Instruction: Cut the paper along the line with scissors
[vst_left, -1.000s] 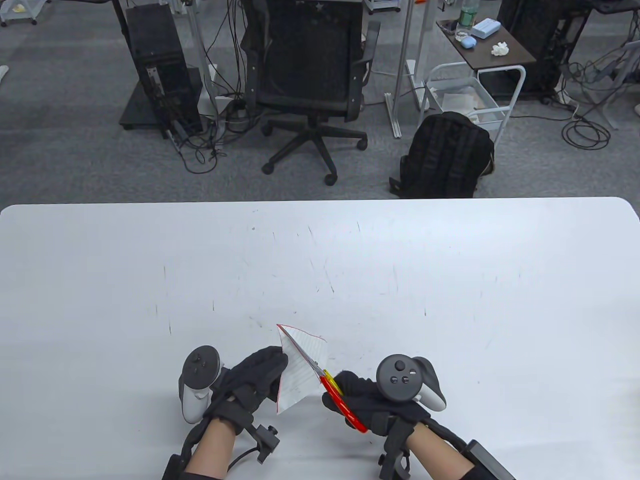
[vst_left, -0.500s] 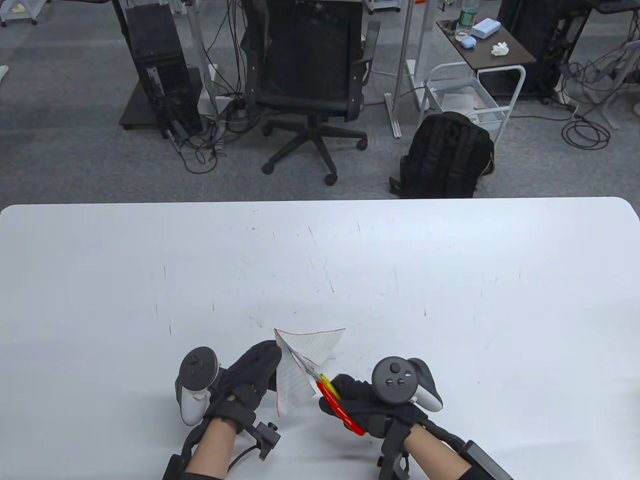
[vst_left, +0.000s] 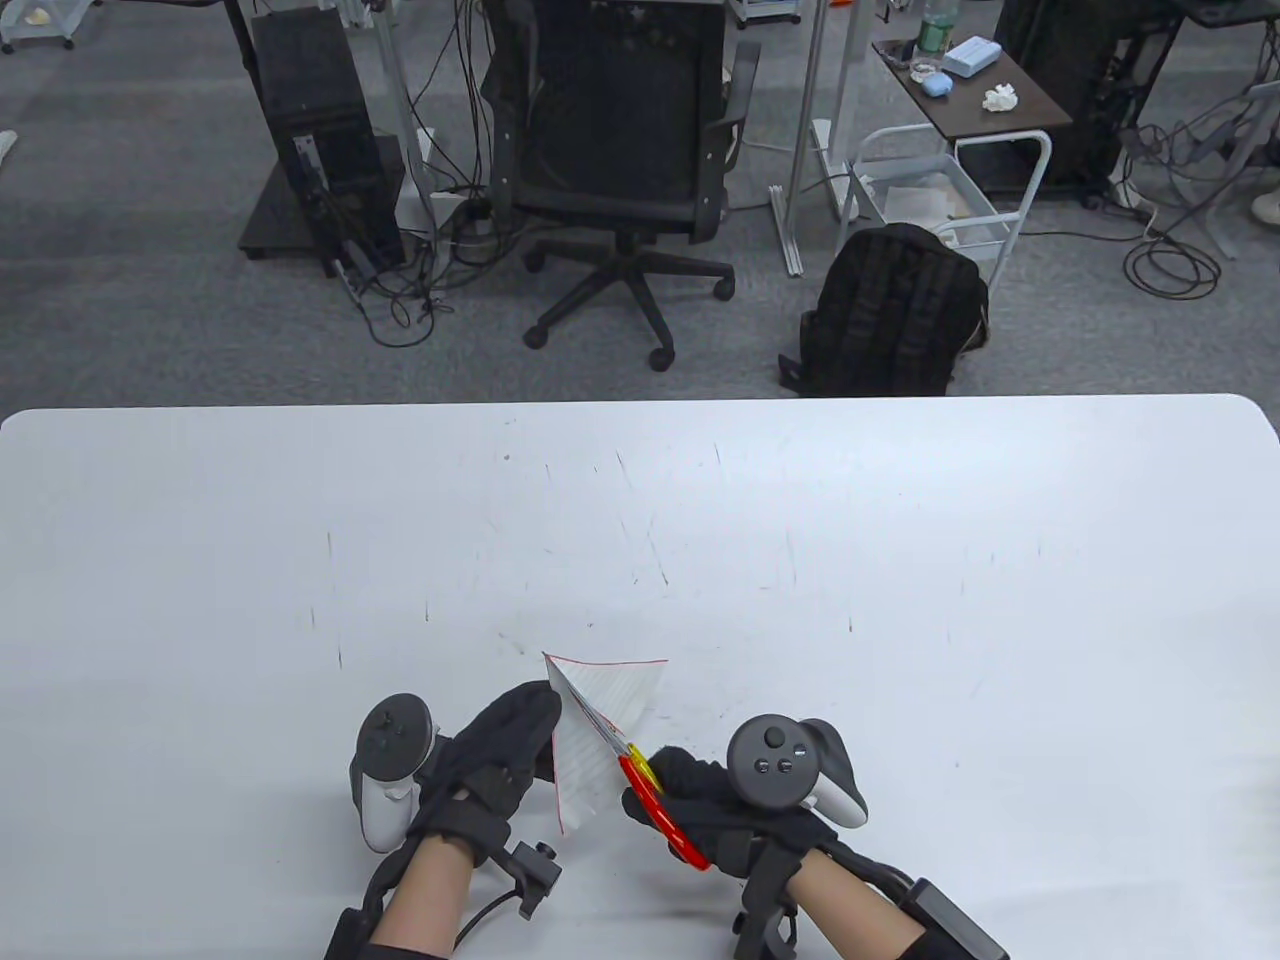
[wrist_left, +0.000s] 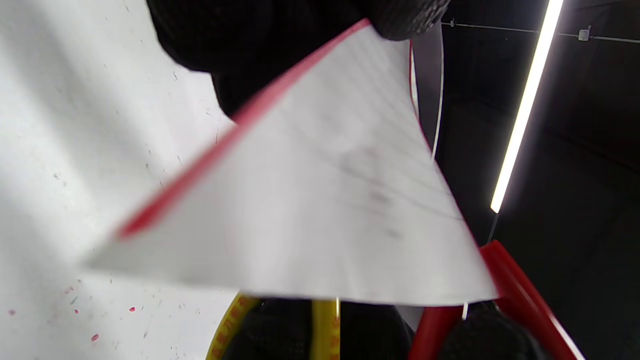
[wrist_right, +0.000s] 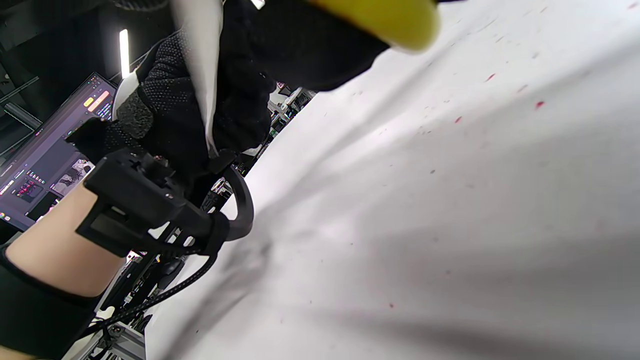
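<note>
Low in the frame's centre, the lined paper (vst_left: 600, 730) is mid-cut, pinched upright above the tabletop (vst_left: 900, 560) by the left hand (vst_left: 505, 750) while the right hand (vst_left: 720, 805) grips the scissors (vst_left: 645, 785), which next likely need closing along the red line.

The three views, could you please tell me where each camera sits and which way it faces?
Table view: above, looking down at the table; left hand holding paper, right hand holding scissors.
Left wrist view: under the paper, gloved fingers on top.
Right wrist view: low over the table, facing the left hand.
All share the paper.
</note>
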